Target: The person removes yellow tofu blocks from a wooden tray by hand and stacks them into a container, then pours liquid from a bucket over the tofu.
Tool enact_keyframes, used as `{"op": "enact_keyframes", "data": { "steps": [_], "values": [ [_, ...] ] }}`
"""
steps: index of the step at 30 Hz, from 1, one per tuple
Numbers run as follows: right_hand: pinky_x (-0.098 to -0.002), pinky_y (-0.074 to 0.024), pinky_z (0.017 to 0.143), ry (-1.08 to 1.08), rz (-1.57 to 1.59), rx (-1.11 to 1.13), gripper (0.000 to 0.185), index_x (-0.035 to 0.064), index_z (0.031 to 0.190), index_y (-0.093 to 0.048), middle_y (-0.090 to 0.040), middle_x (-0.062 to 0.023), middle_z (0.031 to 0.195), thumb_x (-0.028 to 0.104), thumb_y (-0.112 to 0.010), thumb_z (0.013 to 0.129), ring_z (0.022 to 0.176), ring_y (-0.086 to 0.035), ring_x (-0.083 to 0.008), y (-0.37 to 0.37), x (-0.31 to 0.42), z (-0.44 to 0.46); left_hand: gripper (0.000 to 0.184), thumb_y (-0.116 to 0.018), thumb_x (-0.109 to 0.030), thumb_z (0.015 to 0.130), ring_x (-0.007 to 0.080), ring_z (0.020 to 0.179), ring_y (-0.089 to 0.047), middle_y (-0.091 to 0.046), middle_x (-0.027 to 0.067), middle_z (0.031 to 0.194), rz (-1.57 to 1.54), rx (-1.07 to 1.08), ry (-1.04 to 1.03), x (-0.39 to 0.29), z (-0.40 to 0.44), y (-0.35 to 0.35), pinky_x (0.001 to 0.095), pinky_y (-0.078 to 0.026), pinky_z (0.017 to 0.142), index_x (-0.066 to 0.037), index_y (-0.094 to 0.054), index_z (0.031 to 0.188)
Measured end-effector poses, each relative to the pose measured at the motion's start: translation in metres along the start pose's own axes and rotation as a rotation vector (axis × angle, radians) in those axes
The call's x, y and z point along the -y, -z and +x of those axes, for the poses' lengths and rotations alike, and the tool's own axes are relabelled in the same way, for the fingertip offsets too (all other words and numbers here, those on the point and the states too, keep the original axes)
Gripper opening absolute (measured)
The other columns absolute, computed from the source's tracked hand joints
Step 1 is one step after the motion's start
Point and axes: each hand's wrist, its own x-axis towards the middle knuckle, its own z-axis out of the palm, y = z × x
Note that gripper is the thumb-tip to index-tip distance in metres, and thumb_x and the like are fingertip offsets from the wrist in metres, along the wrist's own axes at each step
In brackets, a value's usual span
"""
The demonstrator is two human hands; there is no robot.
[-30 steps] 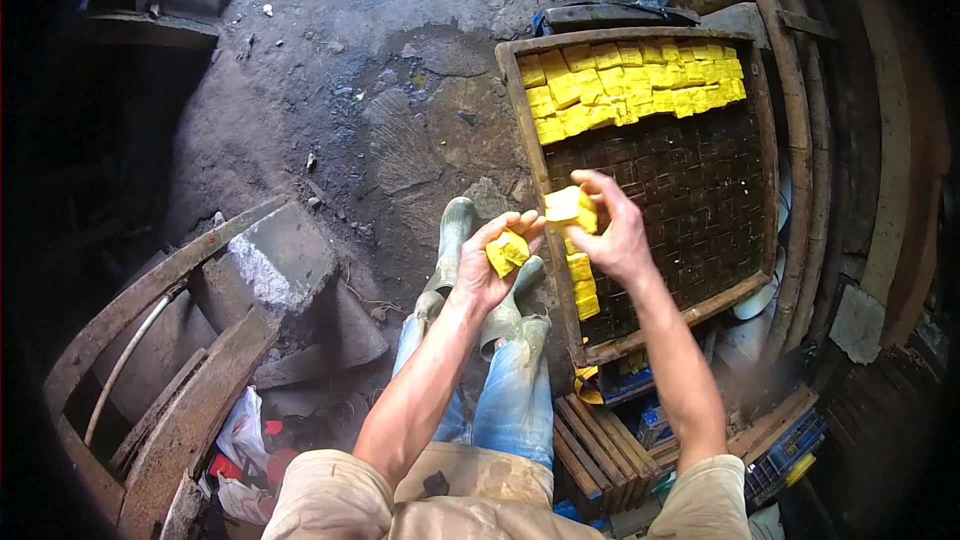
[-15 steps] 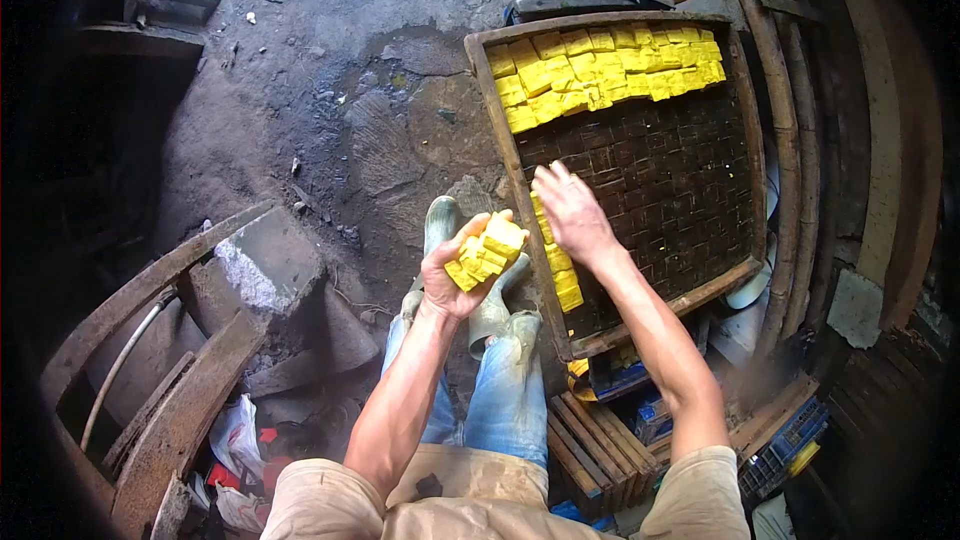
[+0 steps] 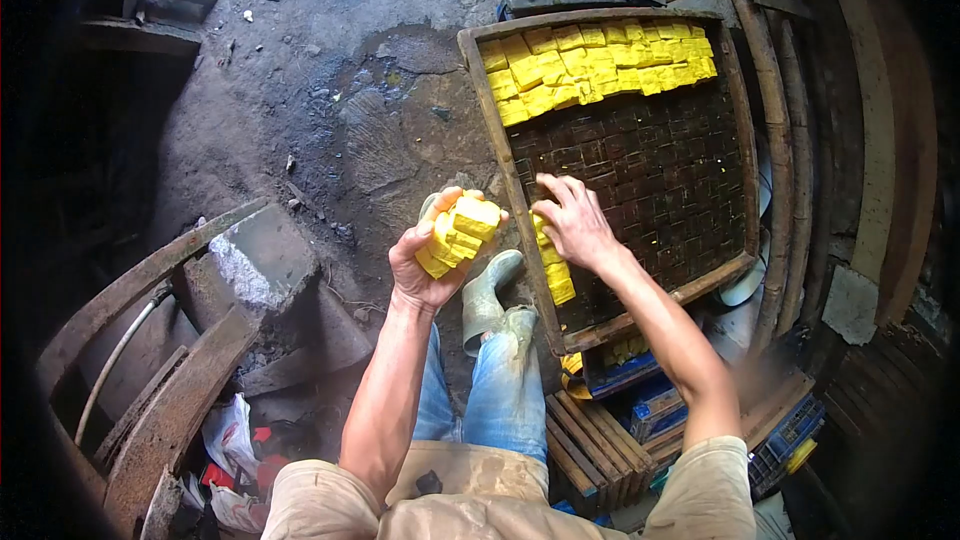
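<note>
Several yellow blocks (image 3: pixel 462 232) lie in my left hand (image 3: pixel 428 265), its fingers curled round them, left of the tray. My right hand (image 3: pixel 577 225) reaches over the left side of the wood-framed woven tray (image 3: pixel 655 160), palm down, fingers bent at the upper end of a short column of yellow blocks (image 3: pixel 555 272). Its fingers look slightly apart, with no block visible between them; the palm side is hidden. More yellow blocks (image 3: pixel 600 65) fill rows along the tray's far edge, pressed close together.
Bamboo poles (image 3: pixel 775 120) run along the tray's right side. Stacked wooden frames (image 3: pixel 595 450) and a blue crate (image 3: pixel 790 445) stand below it. On the left are a stone block (image 3: pixel 265 260), curved wooden beams (image 3: pixel 185 410) and plastic bags (image 3: pixel 232 440).
The yellow block between my right fingers a second ago is gone from them, and that hand has moved down to the column. My left hand has shifted left with its blocks. The view has shifted slightly.
</note>
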Motion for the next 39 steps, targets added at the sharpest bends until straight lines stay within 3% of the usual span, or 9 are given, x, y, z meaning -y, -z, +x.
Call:
{"op": "enact_keyframes", "data": {
  "steps": [4,10,13,17,21,28,31,35,39],
  "values": [
    [-0.0463,-0.035,0.112,0.031,-0.143,0.02,0.039,-0.002,0.13,-0.05,-0.043,-0.0207,0.147,0.009,-0.05,0.092,0.138,-0.038,-0.0387,-0.036,0.001,-0.034,0.055,-0.067,-0.027,0.079,0.0494,0.127,-0.047,-0.053,0.0199,0.136,0.02,-0.012,0.007,-0.004,-0.004,-0.002,0.0532,-0.051,0.1,-0.008,-0.058,0.13],
    [-0.0406,-0.0508,0.094,-0.217,0.594,0.062,0.042,0.0007,0.111,-0.06,-0.064,-0.0184,0.109,0.006,-0.063,0.069,0.105,-0.063,-0.0338,0.007,-0.019,-0.014,0.054,-0.069,-0.028,0.078,0.0482,0.124,-0.05,-0.052,0.0202,0.136,0.029,-0.046,-0.024,-0.005,-0.006,-0.003,0.0506,-0.052,0.099,-0.007,-0.06,0.127],
    [-0.0384,-0.0529,0.09,-0.043,0.491,0.18,0.049,0.0015,0.116,-0.063,-0.066,-0.017,0.106,0.009,-0.064,0.068,0.101,-0.065,-0.0329,0.015,-0.023,-0.018,0.052,-0.069,-0.027,0.078,0.0485,0.125,-0.05,-0.053,0.0207,0.136,0.031,-0.04,-0.019,-0.008,-0.01,-0.001,0.0508,-0.05,0.101,-0.007,-0.061,0.126],
    [-0.0437,-0.0375,0.111,-0.107,0.356,0.443,0.053,0.0004,0.126,-0.058,-0.049,-0.0195,0.138,0.009,-0.062,0.073,0.132,-0.044,-0.037,-0.006,-0.008,-0.033,0.051,-0.07,-0.027,0.078,0.0488,0.125,-0.049,-0.053,0.0211,0.135,0.019,-0.01,-0.015,-0.008,-0.009,-0.001,0.0513,-0.049,0.102,-0.008,-0.061,0.125],
    [-0.0552,-0.0152,0.119,0.082,0.009,0.235,0.063,0.0016,0.141,-0.042,-0.03,-0.024,0.154,0.011,-0.054,0.08,0.146,-0.023,-0.0404,-0.016,-0.002,-0.055,0.054,-0.067,-0.03,0.077,0.0466,0.122,-0.053,-0.055,0.0201,0.131,0.059,-0.068,-0.024,-0.006,-0.013,-0.006,0.0498,-0.053,0.096,-0.005,-0.061,0.124],
    [-0.0452,-0.0372,0.109,0.009,0.231,0.243,0.056,0.0015,0.121,-0.05,-0.05,-0.0202,0.134,0.007,-0.069,0.069,0.13,-0.045,-0.0369,-0.019,-0.005,-0.06,0.054,-0.07,-0.028,0.078,0.0492,0.125,-0.05,-0.054,0.0213,0.133,0.039,-0.048,0.006,-0.004,-0.015,-0.004,0.0515,-0.051,0.1,-0.008,-0.059,0.127],
    [-0.0353,-0.0513,0.087,-0.208,0.681,0.236,0.054,0.0042,0.111,-0.052,-0.061,-0.0149,0.099,0.011,-0.07,0.06,0.094,-0.062,-0.0267,-0.02,-0.025,-0.043,0.052,-0.07,-0.027,0.078,0.0491,0.124,-0.05,-0.054,0.0213,0.132,0.051,-0.057,0.023,-0.002,-0.015,-0.004,0.0508,-0.051,0.1,-0.008,-0.06,0.126],
    [-0.0342,-0.0501,0.093,-0.26,0.799,0.265,0.058,0.0039,0.117,-0.058,-0.065,-0.011,0.105,0.012,-0.069,0.061,0.1,-0.063,-0.0196,0.004,-0.033,-0.054,0.05,-0.07,-0.026,0.078,0.0491,0.123,-0.051,-0.055,0.0213,0.131,0.028,-0.053,0.019,-0.003,-0.017,-0.001,0.0516,-0.049,0.102,-0.008,-0.062,0.123],
    [-0.0371,-0.0494,0.093,-0.165,0.606,0.351,0.06,0.003,0.12,-0.062,-0.063,-0.0158,0.107,0.015,-0.066,0.062,0.105,-0.061,-0.032,-0.012,-0.015,-0.073,0.054,-0.067,-0.031,0.076,0.047,0.123,-0.052,-0.057,0.0195,0.129,0.058,-0.1,0.002,0.005,-0.016,-0.004,0.0514,-0.049,0.1,-0.006,-0.06,0.124]
  ]
}}
